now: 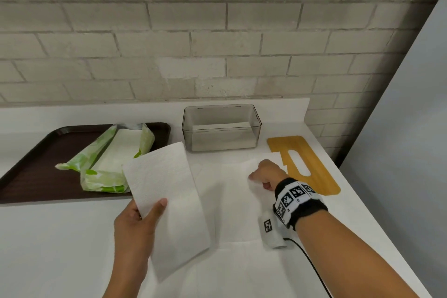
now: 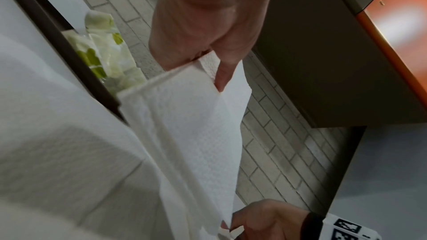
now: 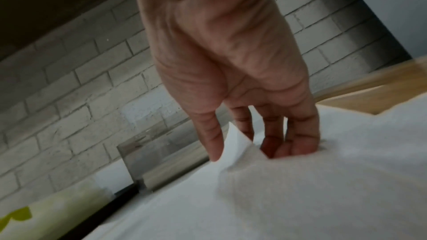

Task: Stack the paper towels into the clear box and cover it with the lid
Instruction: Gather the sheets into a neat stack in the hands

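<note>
Left hand: while the right hand works at the flat sheet, the left hand [image 1: 135, 222] pinches a folded paper towel [image 1: 167, 191] near its lower edge, thumb on top and fingers beneath, so the towel stands lifted and tilted above the counter [image 1: 60, 249]; the left wrist view shows the thumb [image 2: 223, 78] pressed on the towel's embossed face [image 2: 184, 125]
Right hand: the right hand [image 1: 266, 174] has its fingers curled down onto a spread sheet [image 1: 232, 201] lying flat on the counter, and the right wrist view shows thumb and fingertips [image 3: 298, 145] nipping up a small peak of that sheet [image 3: 300, 198]
Wristband: a dark band with black-and-white square markers [image 1: 296, 197] wraps the right wrist, with a white camera unit [image 1: 272, 230] under it
Clear box: the clear box [image 1: 221, 128] stands open at the back of the counter near the brick wall [image 1: 217, 31], with a low layer of white paper lying in its bottom
Lid: the yellow lid [image 1: 304, 164] with a slot cut in it lies flat to the right of the box, apart from it, just beyond the right hand
Package: a torn green and white package [image 1: 108, 159] with white towels showing inside lies on the brown tray [image 1: 31, 164] at the left, well apart from the box
</note>
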`<move>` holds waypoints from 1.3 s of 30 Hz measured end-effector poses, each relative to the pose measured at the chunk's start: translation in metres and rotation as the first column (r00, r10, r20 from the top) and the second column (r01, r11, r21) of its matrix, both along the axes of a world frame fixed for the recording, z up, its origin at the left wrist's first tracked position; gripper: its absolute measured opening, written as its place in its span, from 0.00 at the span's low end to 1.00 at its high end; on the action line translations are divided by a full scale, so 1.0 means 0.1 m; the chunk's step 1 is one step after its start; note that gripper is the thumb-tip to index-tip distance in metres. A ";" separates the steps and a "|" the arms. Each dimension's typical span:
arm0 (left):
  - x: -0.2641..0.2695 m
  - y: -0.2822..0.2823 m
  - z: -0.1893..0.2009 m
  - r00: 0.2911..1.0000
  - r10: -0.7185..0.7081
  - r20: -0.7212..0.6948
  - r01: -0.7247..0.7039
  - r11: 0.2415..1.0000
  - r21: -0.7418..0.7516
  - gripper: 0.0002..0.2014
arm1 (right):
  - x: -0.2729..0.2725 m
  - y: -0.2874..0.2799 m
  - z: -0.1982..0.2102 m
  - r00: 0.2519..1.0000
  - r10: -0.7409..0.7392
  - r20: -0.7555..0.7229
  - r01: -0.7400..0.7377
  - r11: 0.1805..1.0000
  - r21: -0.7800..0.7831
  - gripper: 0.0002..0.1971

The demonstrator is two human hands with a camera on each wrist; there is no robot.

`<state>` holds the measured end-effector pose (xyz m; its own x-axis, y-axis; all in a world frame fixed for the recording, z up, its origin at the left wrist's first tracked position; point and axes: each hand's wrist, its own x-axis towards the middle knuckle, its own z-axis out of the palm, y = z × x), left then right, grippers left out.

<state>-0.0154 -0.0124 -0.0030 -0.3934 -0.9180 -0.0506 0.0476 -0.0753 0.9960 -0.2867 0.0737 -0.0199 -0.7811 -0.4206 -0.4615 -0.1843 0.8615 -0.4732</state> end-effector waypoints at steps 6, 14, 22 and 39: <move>0.13 0.02 -0.04 1.000 0.001 0.003 -0.001 0.999 0.033 0.06 | 0.02 -0.07 -0.17 0.994 -0.065 -0.093 0.058 0.995 -0.085 0.13; 0.14 0.09 0.03 0.994 -0.089 -0.062 0.097 0.986 0.138 0.07 | 0.22 0.32 0.63 0.984 -0.175 0.023 0.087 0.369 -0.925 0.08; -0.10 0.21 0.15 0.938 -0.153 -0.311 0.269 0.887 0.375 0.13 | 0.71 0.71 1.48 0.982 0.089 0.169 0.180 -0.132 -0.975 0.12; -0.39 0.48 0.05 0.919 -0.349 -0.186 0.394 0.846 0.359 0.15 | 0.86 0.14 0.41 0.977 -0.109 -0.180 -0.037 0.753 -0.657 0.10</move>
